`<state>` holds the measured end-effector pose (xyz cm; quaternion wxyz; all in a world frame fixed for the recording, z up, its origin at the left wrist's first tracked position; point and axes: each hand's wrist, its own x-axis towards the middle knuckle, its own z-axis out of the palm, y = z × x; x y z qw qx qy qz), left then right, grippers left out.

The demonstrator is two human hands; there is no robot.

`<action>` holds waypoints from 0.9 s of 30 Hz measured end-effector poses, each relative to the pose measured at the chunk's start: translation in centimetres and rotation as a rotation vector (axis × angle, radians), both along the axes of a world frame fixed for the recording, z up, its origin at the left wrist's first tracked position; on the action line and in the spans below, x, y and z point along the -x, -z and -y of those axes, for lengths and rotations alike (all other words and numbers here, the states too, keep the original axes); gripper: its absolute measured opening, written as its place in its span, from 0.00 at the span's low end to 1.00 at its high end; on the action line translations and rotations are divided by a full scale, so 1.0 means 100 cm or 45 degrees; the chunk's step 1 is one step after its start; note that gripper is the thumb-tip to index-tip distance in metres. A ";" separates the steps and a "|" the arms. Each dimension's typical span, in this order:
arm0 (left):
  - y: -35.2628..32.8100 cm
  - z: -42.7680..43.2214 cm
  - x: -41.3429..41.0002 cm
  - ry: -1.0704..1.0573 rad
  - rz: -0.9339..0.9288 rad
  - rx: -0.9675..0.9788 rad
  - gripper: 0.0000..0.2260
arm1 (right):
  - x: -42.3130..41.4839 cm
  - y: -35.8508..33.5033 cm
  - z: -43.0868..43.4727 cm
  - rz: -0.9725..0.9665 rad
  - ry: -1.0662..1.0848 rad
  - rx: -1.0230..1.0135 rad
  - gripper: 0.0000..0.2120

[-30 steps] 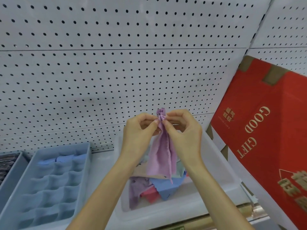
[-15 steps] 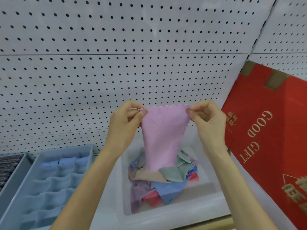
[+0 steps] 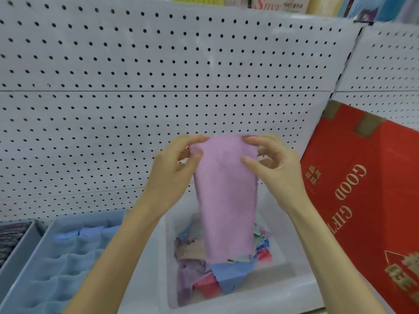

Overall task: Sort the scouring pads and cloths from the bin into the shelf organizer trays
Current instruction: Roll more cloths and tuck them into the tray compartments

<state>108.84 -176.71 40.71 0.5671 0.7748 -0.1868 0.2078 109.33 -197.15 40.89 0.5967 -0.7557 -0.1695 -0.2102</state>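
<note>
A pink cloth (image 3: 224, 196) hangs lengthwise above the white bin (image 3: 283, 293). My left hand (image 3: 174, 171) pinches its upper left edge. My right hand (image 3: 272, 168) pinches its upper right edge, and the two hands sit close together. Loose cloths (image 3: 229, 277) in blue, red, purple, beige and green lie piled in the bin under the hanging one. A blue organizer tray (image 3: 68, 264) with many small compartments stands to the left; its back row holds blue cloths (image 3: 86, 233).
A grey tray (image 3: 21, 248) with dark speckled pads (image 3: 11, 236) sits at the far left. A red "GOOD GIFT" carton (image 3: 371, 200) leans at the right beside the bin. White pegboard (image 3: 158, 87) forms the back wall.
The bunched cloth was first spread wide between my hands. Now my hands have come closer together and the cloth hangs narrower and longer. The camera has tilted up slightly.
</note>
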 end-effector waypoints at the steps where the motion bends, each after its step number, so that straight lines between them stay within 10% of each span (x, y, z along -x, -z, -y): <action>1: 0.002 0.002 0.001 0.025 -0.025 0.012 0.17 | -0.001 0.002 -0.003 0.023 0.012 0.050 0.20; 16: -0.019 -0.019 0.004 0.155 -0.054 0.055 0.23 | -0.005 -0.010 0.002 -0.016 -0.241 -0.021 0.14; 22: 0.036 -0.014 0.012 0.742 -0.683 1.084 0.27 | -0.001 -0.004 -0.013 -0.144 -0.307 -0.289 0.15; 27: 0.116 0.014 0.038 1.151 -1.031 1.402 0.34 | -0.011 0.038 -0.011 -0.603 -0.199 -0.294 0.14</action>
